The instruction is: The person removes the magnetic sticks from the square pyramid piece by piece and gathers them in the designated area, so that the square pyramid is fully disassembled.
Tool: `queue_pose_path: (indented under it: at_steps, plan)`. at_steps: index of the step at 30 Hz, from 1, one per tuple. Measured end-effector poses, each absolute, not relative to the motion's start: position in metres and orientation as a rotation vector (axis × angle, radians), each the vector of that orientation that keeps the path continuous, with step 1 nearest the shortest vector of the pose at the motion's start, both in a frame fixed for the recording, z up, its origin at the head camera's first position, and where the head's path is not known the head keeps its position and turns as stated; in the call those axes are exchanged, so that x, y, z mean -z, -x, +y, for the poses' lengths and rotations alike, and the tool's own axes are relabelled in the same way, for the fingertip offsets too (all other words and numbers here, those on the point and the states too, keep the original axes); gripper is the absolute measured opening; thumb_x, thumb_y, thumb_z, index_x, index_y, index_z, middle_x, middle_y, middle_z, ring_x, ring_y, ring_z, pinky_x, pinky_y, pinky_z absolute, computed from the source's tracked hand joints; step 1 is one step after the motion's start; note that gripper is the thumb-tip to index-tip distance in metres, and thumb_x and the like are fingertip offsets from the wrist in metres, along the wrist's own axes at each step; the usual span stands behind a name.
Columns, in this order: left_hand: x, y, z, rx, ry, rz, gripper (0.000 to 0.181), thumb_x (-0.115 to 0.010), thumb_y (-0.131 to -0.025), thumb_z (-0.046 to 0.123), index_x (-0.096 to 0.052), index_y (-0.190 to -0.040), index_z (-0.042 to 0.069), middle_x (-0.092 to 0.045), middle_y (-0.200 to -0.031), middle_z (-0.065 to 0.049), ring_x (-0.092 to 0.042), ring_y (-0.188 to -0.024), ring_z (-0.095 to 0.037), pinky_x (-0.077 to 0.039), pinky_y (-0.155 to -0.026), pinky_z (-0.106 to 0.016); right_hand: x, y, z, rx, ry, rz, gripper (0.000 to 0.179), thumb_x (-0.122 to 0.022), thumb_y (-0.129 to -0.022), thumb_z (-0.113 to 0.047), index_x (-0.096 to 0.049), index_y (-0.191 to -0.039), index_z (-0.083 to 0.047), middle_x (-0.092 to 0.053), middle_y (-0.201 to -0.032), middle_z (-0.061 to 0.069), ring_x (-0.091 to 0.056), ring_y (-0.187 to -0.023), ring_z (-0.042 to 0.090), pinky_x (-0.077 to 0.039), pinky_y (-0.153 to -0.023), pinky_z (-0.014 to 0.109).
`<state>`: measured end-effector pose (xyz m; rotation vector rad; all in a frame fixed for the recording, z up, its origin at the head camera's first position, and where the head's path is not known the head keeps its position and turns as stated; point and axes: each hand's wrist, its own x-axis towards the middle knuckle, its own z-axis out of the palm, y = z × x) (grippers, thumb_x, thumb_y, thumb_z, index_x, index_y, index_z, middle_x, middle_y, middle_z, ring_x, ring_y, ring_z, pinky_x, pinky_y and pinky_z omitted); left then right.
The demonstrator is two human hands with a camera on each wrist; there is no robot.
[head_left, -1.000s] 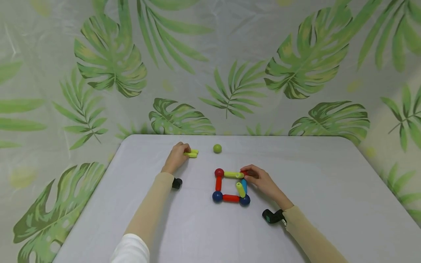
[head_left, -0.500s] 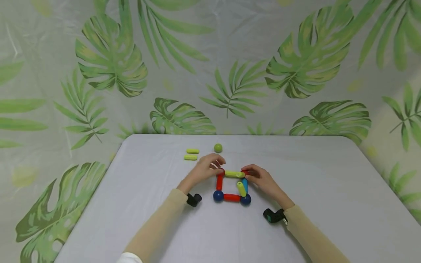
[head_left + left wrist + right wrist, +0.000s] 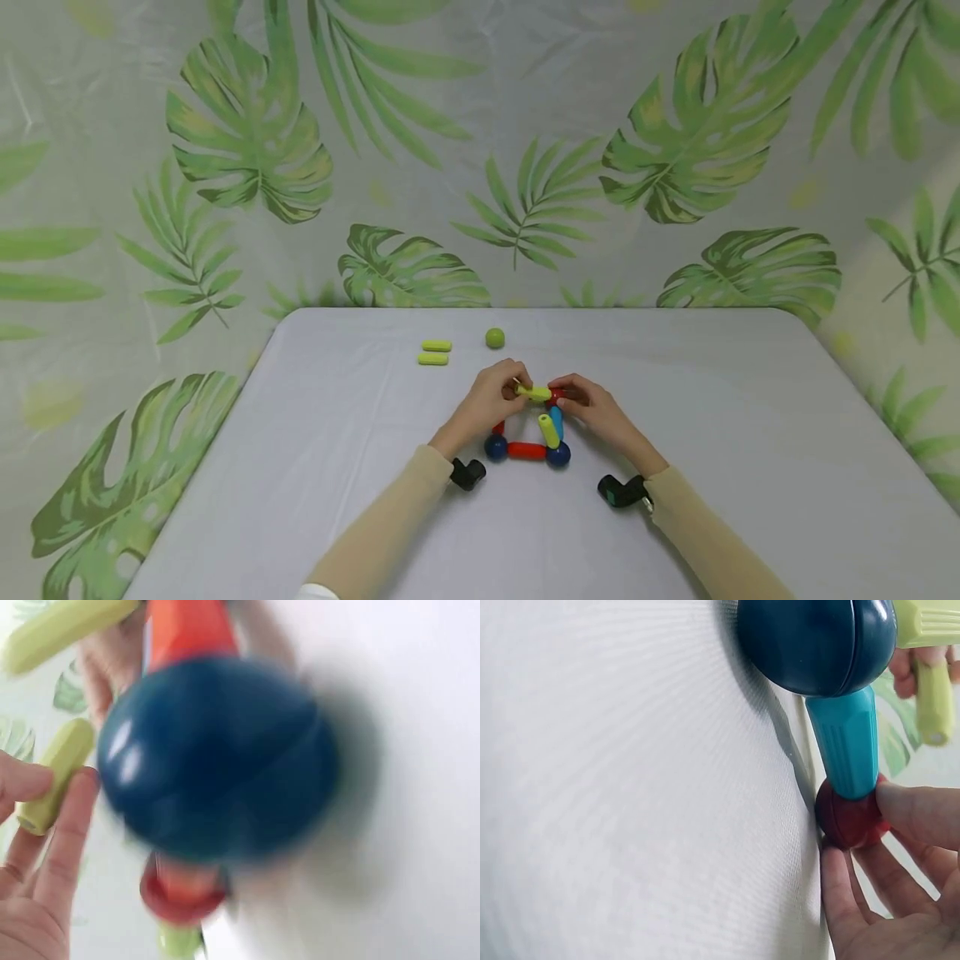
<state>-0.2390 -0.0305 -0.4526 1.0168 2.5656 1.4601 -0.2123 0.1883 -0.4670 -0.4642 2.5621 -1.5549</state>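
Note:
My left hand [image 3: 487,402] pinches a yellow-green rod [image 3: 56,776] between thumb and fingers, raised above the back side of a square of magnetic balls and rods. With thumb and fingers, my right hand [image 3: 600,412] grips the red ball [image 3: 851,817] at the back right corner. A light-blue rod [image 3: 846,742] joins this ball to the front right dark blue ball [image 3: 558,455]. Another yellow-green rod [image 3: 549,432] stands up from that blue ball. A red rod [image 3: 527,451] runs to the front left blue ball [image 3: 496,447]. In the left wrist view, another red ball [image 3: 180,900] shows beyond that blue ball.
Two loose yellow-green rods [image 3: 437,345] lie side by side at the back left of the white table [image 3: 675,375]. A green ball [image 3: 495,337] sits near the back edge. A leaf-print cloth [image 3: 480,167] hangs behind.
My left hand moved right from the loose rods to the back left red ball, then on to the yellow-green back rod, which it now lifts. My right hand stays at its red ball.

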Motion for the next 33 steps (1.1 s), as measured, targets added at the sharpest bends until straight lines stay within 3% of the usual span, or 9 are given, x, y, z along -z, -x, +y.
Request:
queue_pose_path:
  at_steps: [6,15,26,33]
  plan:
    - [0.457,0.258,-0.079,-1.582,-0.701,2.671,0.016,-0.069,-0.082,-0.006,-0.064,-0.094,0.003,-0.067,-0.098,-0.010,-0.064,-0.090,-0.023,-0.052,-0.078,-0.027,0.482,0.220,0.194,1.539,0.430,2.579,0.029,-0.058,-0.096,-0.009,-0.057,-0.124,-0.002,-0.058,-0.123,0.018,-0.056,-0.110,0.034,-0.044,-0.095,0.051]
    - [0.462,0.285,-0.146,-1.504,-0.139,2.860,0.015,-0.071,-0.080,-0.006,-0.063,-0.091,0.000,-0.063,-0.099,-0.016,-0.061,-0.094,-0.031,-0.050,-0.080,-0.040,0.483,0.220,0.194,1.543,0.433,2.583,0.029,-0.057,-0.096,-0.008,-0.056,-0.124,0.000,-0.057,-0.123,0.020,-0.055,-0.109,0.036,-0.043,-0.094,0.052]
    - [0.468,0.305,-0.147,-1.412,-0.093,2.845,0.016,-0.072,-0.080,-0.003,-0.060,-0.089,0.000,-0.060,-0.092,-0.014,-0.059,-0.083,-0.026,-0.048,-0.071,-0.034,0.483,0.219,0.193,1.539,0.418,2.579,0.027,-0.057,-0.096,-0.009,-0.056,-0.123,-0.002,-0.059,-0.121,0.019,-0.056,-0.109,0.034,-0.042,-0.096,0.051]
    - [0.464,0.302,-0.142,-1.368,-0.162,2.913,0.017,-0.073,-0.080,-0.002,-0.060,-0.090,0.001,-0.056,-0.094,-0.013,-0.059,-0.088,-0.028,-0.049,-0.076,-0.037,0.483,0.219,0.192,1.536,0.412,2.579,0.028,-0.057,-0.096,-0.010,-0.056,-0.123,-0.003,-0.059,-0.121,0.018,-0.056,-0.110,0.033,-0.042,-0.097,0.051]
